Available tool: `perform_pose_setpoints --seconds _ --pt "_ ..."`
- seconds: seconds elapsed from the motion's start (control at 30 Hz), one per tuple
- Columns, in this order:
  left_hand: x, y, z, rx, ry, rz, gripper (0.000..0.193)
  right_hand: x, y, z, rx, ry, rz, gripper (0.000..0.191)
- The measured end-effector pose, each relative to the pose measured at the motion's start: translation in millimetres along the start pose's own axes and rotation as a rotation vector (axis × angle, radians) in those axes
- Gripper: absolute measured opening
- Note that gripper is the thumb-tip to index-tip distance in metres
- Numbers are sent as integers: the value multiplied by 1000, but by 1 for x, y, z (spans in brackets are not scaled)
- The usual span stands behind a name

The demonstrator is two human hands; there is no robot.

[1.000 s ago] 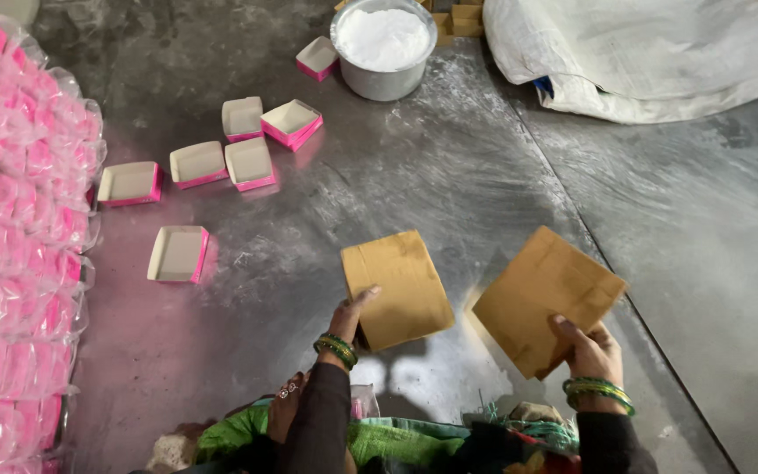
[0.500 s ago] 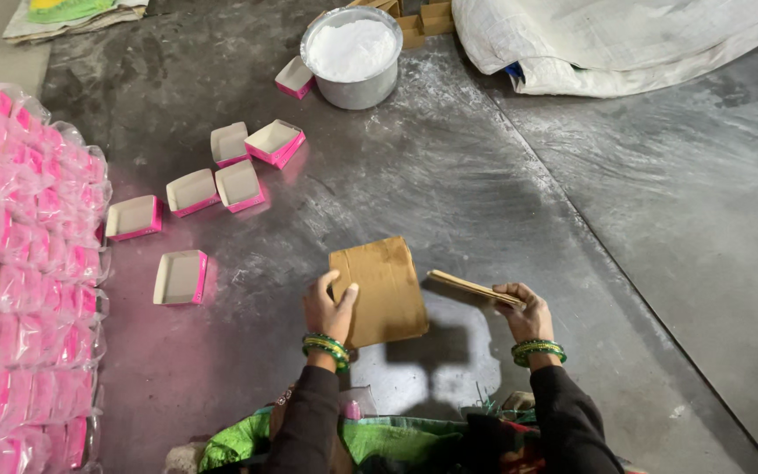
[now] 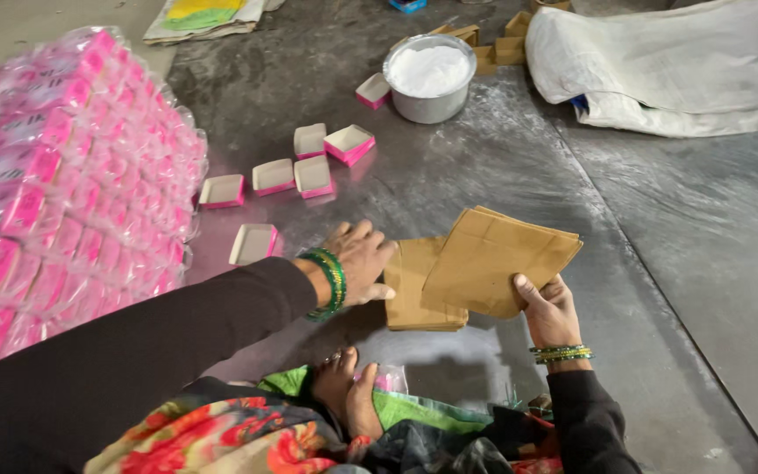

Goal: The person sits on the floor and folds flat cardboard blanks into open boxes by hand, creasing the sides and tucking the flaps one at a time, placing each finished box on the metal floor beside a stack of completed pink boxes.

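Observation:
My right hand [image 3: 547, 309] grips a stack of brown cardboard sheets [image 3: 497, 259] by its near corner, held a little above the grey floor [image 3: 519, 167]. A second stack of brown sheets [image 3: 418, 290] lies flat on the floor, partly under the held stack. My left hand [image 3: 360, 262], with green bangles at the wrist, rests on the left edge of that flat stack. My feet [image 3: 348, 391] show below, between the arms.
Several small open pink-and-white boxes [image 3: 296, 171] lie on the floor to the left. A large pile of pink packets wrapped in clear plastic [image 3: 63, 202] fills the left side. A metal bowl of white powder [image 3: 429, 77] stands at the back, beside a white sack [image 3: 677, 61].
The camera has come closer and lower. My left hand slid to the left edge of the flat stack. My right hand lifted its sheets over the flat stack.

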State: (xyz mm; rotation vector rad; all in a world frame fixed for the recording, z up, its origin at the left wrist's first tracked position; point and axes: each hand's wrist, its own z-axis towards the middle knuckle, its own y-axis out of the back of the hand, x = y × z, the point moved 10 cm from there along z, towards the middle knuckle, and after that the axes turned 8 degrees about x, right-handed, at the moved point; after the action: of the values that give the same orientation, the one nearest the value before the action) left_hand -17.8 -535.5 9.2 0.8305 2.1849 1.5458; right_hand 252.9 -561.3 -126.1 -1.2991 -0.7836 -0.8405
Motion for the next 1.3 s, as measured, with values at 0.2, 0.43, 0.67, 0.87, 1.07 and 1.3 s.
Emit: perform_pose_setpoints --seconds 0.2,0.43,0.67,0.87,1.07,1.3 --pt "-11 31 -63 -515 -276 -877 83 -47 -68 -29 253 -157 56 32" --pt "-62 -1 -45 -465 -710 -1730 68 -73 -88 -33 308 -302 154 52" --pt "-32 -51 -24 -522 -424 -1809 35 -126 -67 -38 330 -522 36 63" --pt "-12 -74 0 -538 -218 -1983 29 -123 -75 -34 372 -527 53 61" --pt "-11 -76 -3 -609 -268 -1863 35 -103 -70 -33 342 -428 -26 59" --pt "-51 -48 -10 -522 -410 -1458 26 -54 -49 -30 228 -44 -125 33"
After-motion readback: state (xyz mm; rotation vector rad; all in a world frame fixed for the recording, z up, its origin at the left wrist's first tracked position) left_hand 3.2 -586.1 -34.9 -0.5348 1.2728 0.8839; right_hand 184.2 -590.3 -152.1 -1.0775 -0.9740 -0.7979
